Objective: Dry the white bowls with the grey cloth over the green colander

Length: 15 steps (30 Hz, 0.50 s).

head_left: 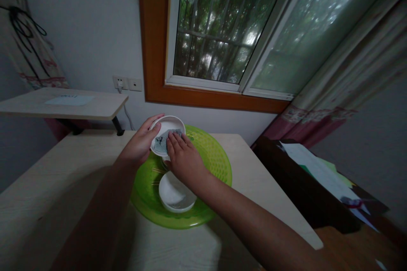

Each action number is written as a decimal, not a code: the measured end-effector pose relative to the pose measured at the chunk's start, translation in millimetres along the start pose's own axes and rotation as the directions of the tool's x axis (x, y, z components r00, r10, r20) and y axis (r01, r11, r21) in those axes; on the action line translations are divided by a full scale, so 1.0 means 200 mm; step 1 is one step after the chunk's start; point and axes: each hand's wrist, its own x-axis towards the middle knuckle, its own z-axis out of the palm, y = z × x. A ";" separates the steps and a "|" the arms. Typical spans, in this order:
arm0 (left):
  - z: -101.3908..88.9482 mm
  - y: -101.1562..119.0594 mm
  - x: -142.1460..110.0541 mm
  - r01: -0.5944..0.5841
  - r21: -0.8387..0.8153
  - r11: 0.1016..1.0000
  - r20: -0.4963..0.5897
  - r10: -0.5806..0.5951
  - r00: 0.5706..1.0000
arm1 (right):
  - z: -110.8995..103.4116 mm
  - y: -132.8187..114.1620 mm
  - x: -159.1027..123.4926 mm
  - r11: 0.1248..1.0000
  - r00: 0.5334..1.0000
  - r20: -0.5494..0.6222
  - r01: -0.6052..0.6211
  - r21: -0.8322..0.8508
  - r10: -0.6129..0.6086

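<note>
A white bowl [165,125] is tilted toward me above the basket, its rim gripped by my left hand [136,146], thumb inside. My right hand [186,159] presses a grey cloth [160,145] with dark marks against the inside of that bowl, fingers close together. Below, a green perforated plastic basket [219,156] rests on the table. In it sits a second white bowl [175,192], upright, under my right wrist. Thin light sticks that look like chopsticks [156,170] lie beside it. Another round piece behind them is mostly hidden by my right hand and the held bowl.
The pale wooden table [248,169] ends at a slanting right edge. A raised shelf [104,108] with a paper sheet [70,100] stands at the left rear. Behind are a wall socket [127,83] and a window. Papers [318,173] lie on a dark surface to the right.
</note>
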 end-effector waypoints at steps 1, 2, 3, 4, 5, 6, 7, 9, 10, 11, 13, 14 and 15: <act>0.00 0.00 0.00 -0.003 0.004 1.000 -0.007 0.004 1.000 | 0.00 -0.01 0.00 1.000 1.000 0.002 0.000 0.003 0.000; 0.00 -0.01 0.00 -0.006 0.010 1.000 -0.011 0.006 1.000 | -0.01 -0.01 -0.01 1.000 1.000 0.006 0.002 0.013 -0.002; -0.01 -0.01 0.01 -0.009 0.016 1.000 -0.013 0.009 1.000 | -0.02 -0.02 -0.01 1.000 1.000 0.011 0.007 0.029 -0.007; -0.01 -0.01 0.01 -0.012 0.022 1.000 -0.013 0.012 1.000 | -0.02 -0.03 -0.02 0.999 1.000 0.016 0.015 0.051 -0.016; -0.01 -0.01 0.01 -0.015 0.029 0.999 -0.010 0.016 1.000 | -0.03 -0.03 -0.02 0.997 0.999 0.019 0.025 0.078 -0.027; -0.01 -0.01 0.01 -0.021 0.036 0.999 -0.009 0.022 1.000 | -0.04 -0.04 -0.03 0.994 0.999 0.020 0.033 0.108 -0.036; -0.02 -0.01 0.00 -0.028 0.044 0.999 -0.010 0.029 1.000 | -0.05 -0.04 -0.03 0.989 0.999 0.019 0.040 0.142 -0.043; -0.02 0.00 0.00 -0.040 0.057 0.998 -0.015 0.041 0.999 | -0.08 -0.03 -0.04 0.976 0.999 0.018 0.046 0.213 -0.051; -0.02 0.00 0.00 -0.043 0.060 0.997 -0.015 0.044 0.999 | -0.09 -0.02 -0.04 0.966 0.998 0.020 0.050 0.252 -0.057; -0.02 0.00 0.00 -0.044 0.062 0.997 -0.013 0.045 0.999 | -0.10 -0.01 -0.04 0.954 0.998 0.023 0.056 0.293 -0.065; -0.02 0.01 -0.01 -0.046 0.064 0.997 -0.005 0.046 0.999 | -0.13 0.01 -0.04 0.924 0.996 0.027 0.074 0.375 -0.090; -0.02 0.01 -0.01 -0.045 0.064 0.997 0.000 0.045 0.999 | -0.13 0.02 -0.03 0.907 0.995 0.024 0.083 0.412 -0.102; -0.02 0.01 -0.01 -0.039 0.063 0.997 0.003 0.039 0.999 | -0.14 0.03 -0.03 0.892 0.994 0.018 0.091 0.442 -0.110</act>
